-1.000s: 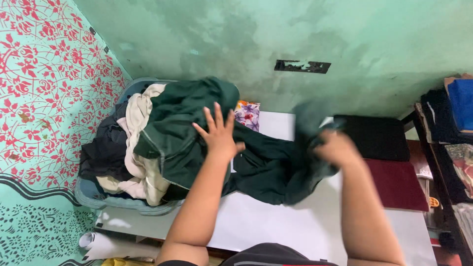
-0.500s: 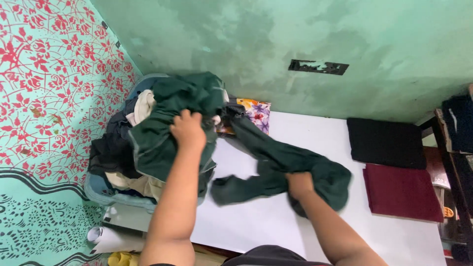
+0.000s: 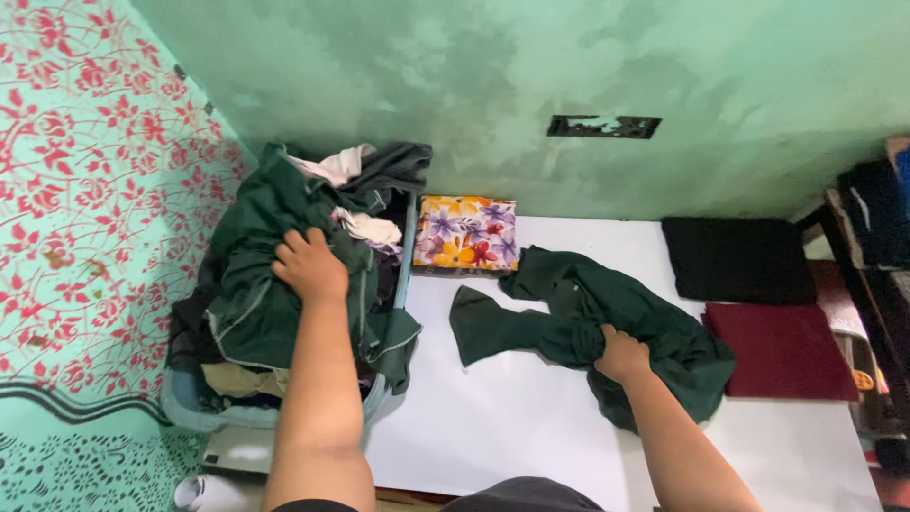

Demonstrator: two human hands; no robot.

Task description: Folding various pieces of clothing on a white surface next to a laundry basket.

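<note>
My right hand (image 3: 621, 354) is closed on a crumpled dark green garment (image 3: 588, 322) that lies on the white table (image 3: 502, 417). My left hand (image 3: 310, 265) presses down on another dark green garment (image 3: 261, 284) piled on top of a blue laundry basket (image 3: 204, 412) at the left. Cream and dark clothes show under and beside that garment in the basket.
A folded floral cloth (image 3: 466, 233) lies at the table's back against the green wall. A folded black cloth (image 3: 737, 258) and a folded maroon cloth (image 3: 782, 349) sit at the right. A dark shelf with clothes (image 3: 877, 246) stands at far right. A patterned wall borders the left.
The right hand pulled the green garment free of the basket pile and onto the table. The left hand moved left and lower, pushing the remaining pile down into the basket.
</note>
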